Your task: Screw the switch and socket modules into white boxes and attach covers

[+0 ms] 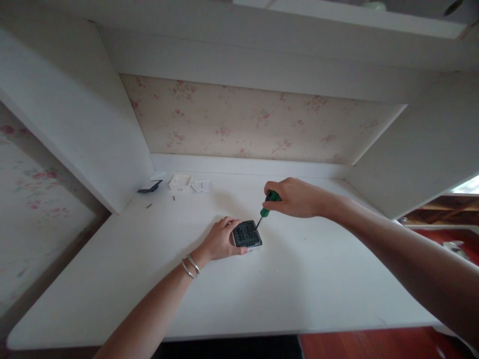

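Note:
A small square device with a black face and a pale edge [246, 232], which looks like a wall socket, rests on the white desk. My left hand [223, 239] grips it from the left, fingers over the far edge and thumb along the near edge. In my right hand [290, 197] is a screwdriver [270, 203] with a green handle, wrapped by the fingers. Its metal shaft slants down to the left, and the tip meets the right side of the black face. Whether the tip sits in a screw is too small to tell.
Toward the back left of the desk [232, 294] lie a dark flat piece [150, 186], a white square frame [180, 181], thin white plates [202, 186] and two small screws [148, 206]. White panels rise at both sides, and a shelf [352, 20] overhangs the back.

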Available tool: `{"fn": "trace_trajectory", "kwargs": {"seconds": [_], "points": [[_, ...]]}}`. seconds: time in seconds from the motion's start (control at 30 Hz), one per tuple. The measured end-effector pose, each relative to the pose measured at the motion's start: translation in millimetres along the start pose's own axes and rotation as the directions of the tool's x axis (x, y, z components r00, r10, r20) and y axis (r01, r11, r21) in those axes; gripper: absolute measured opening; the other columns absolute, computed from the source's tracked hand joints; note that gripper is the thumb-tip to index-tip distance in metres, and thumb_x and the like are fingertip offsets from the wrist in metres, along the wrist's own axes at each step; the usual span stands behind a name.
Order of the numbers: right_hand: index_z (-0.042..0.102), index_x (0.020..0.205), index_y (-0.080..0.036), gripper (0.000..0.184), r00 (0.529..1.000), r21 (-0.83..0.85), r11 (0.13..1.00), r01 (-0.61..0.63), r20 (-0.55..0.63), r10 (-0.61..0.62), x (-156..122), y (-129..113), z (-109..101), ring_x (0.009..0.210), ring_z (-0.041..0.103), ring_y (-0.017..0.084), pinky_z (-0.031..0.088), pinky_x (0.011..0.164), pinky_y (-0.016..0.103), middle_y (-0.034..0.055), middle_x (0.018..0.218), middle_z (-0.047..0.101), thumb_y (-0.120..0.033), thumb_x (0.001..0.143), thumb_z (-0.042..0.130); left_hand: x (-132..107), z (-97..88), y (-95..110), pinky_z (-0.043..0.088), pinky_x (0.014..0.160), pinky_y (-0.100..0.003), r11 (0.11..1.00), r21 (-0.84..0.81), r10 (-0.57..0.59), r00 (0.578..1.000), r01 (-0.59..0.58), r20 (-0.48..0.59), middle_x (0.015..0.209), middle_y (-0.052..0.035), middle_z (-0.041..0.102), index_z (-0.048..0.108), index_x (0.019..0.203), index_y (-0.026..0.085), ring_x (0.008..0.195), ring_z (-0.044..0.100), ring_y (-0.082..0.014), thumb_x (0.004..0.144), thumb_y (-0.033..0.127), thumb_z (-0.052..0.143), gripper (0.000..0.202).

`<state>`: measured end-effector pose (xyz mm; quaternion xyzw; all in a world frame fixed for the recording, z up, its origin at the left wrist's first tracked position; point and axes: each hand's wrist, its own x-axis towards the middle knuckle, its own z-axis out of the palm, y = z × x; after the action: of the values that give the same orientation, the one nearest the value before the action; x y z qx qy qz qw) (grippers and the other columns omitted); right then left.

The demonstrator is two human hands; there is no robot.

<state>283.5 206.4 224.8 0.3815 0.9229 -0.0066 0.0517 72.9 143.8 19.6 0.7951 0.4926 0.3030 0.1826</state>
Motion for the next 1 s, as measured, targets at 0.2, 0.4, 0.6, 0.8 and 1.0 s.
{"fn": "trace_trajectory", "kwargs": {"seconds": [0.2,0.4,0.6,0.8,1.0], "points": [[0.059,0.098,-0.02,0.034,1.0,-0.027,0.999,0.023,0.01,-0.022,-2.9,-2.5,0.2,0.069,0.059,0.019,0.033,0.056,0.026,0.0078,0.083,0.068,-0.048,0.086,0.046,0.4,-0.1,0.0,0.04,0.096,-0.043,1.0,0.0,-0.011,1.0,0.011,0.005,0.116,-0.0088,0.052,0.047,0.126,0.025,0.109,0.049,-0.0296,0.059,0.056,0.075,0.079],[0.058,0.101,-0.02,0.028,0.992,-0.062,0.99,0.124,0.022,-0.123,-7.0,-20.1,-4.2,0.077,0.062,0.022,0.033,0.058,0.027,0.0093,0.092,0.068,-0.041,0.087,0.046,1.0,0.1,2.4,0.04,0.096,-0.041,1.0,0.008,-0.013,1.0,0.013,0.012,0.116,-0.0089,0.052,0.047,0.126,0.023,0.109,0.049,-0.0285,0.06,0.055,0.075,0.078],[0.062,0.102,-0.017,0.04,1.0,-0.124,0.992,-0.019,0.023,0.022,10.4,-22.2,-8.2,0.078,0.063,0.026,0.038,0.059,0.03,0.0143,0.088,0.068,-0.049,0.084,0.046,1.1,0.9,1.9,0.04,0.096,-0.042,1.0,0.015,-0.011,1.0,0.011,0.005,0.117,-0.0085,0.052,0.046,0.126,0.024,0.108,0.05,-0.0288,0.06,0.053,0.075,0.078],[0.068,0.093,-0.017,0.049,0.998,-0.187,0.981,-0.044,0.032,0.05,37.5,-29.1,-12.5,0.086,0.063,0.033,0.043,0.062,0.035,0.0182,0.088,0.068,-0.059,0.08,0.046,0.4,1.1,0.9,0.04,0.096,-0.042,1.0,0.012,-0.009,1.0,0.009,0.004,0.116,-0.0088,0.052,0.047,0.125,0.023,0.108,0.049,-0.0289,0.06,0.054,0.075,0.077],[0.055,0.118,-0.02,0.055,0.997,-0.091,0.995,0.049,0.06,-0.044,31.4,-28.0,-14.8,0.086,0.064,0.029,0.041,0.064,0.034,0.0154,0.103,0.067,-0.061,0.085,0.036,0.7,-0.5,2.0,0.039,0.097,-0.043,1.0,0.017,-0.021,1.0,0.021,0.009,0.118,-0.0094,0.051,0.047,0.125,0.023,0.11,0.048,-0.0296,0.059,0.055,0.076,0.079]]}}
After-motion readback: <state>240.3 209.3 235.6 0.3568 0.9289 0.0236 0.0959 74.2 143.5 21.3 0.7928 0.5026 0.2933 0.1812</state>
